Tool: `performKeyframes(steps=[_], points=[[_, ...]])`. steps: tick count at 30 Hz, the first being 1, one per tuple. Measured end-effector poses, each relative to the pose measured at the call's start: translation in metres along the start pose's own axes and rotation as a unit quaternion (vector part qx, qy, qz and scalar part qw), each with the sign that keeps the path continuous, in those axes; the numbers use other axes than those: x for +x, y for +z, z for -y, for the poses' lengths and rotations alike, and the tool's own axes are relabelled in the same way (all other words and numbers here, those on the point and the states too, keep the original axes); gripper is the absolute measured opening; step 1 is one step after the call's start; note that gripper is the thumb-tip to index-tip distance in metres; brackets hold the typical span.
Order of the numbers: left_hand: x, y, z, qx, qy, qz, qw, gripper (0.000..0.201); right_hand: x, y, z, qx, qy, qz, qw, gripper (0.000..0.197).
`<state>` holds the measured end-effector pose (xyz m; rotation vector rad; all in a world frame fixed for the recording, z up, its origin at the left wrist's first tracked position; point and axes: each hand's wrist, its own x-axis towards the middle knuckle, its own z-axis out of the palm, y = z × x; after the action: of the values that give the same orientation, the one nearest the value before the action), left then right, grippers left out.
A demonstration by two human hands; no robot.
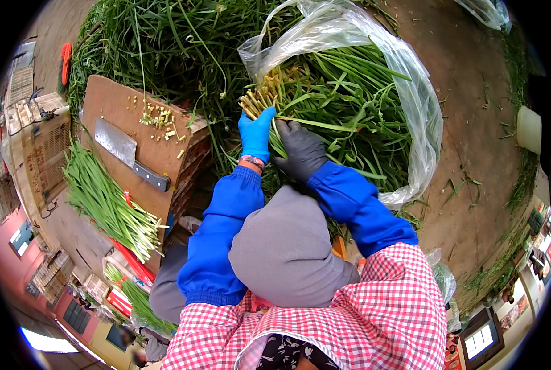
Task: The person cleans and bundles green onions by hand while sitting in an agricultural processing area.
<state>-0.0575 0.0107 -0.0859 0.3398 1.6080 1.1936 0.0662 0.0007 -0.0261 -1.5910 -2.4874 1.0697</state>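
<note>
My left hand (255,134), in a blue glove, grips a bunch of long green stalks (324,92) near its pale cut ends (264,94). My right hand (301,150), in a dark grey glove, presses on the same bunch just right of the left hand. The stalks lie in an open clear plastic bag (411,92) on the ground ahead of me. Blue sleeves cover both forearms.
A brown cutting board (112,105) with a cleaver (127,153) and chopped stem bits lies to the left. A trimmed bundle of greens (106,203) lies below the board. A large heap of loose greens (164,43) sits behind. Bare dirt floor (472,135) is at the right.
</note>
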Motion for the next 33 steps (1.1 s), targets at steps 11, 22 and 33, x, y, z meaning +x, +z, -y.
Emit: performKeyframes(steps=[11, 22, 33], points=[[-0.010, 0.005, 0.010, -0.037, 0.072, -0.048, 0.996, 0.030, 0.088, -0.035, -0.062, 0.419, 0.089, -0.062, 0.901, 0.067], [-0.056, 0.014, 0.005, -0.004, 0.111, -0.011, 0.994, 0.035, 0.081, -0.007, -0.050, 0.560, 0.042, -0.051, 0.826, 0.049], [-0.088, 0.030, -0.022, 0.131, 0.318, 0.233, 0.910, 0.059, -0.030, -0.029, -0.032, 0.559, 0.008, -0.383, 0.736, 0.024]])
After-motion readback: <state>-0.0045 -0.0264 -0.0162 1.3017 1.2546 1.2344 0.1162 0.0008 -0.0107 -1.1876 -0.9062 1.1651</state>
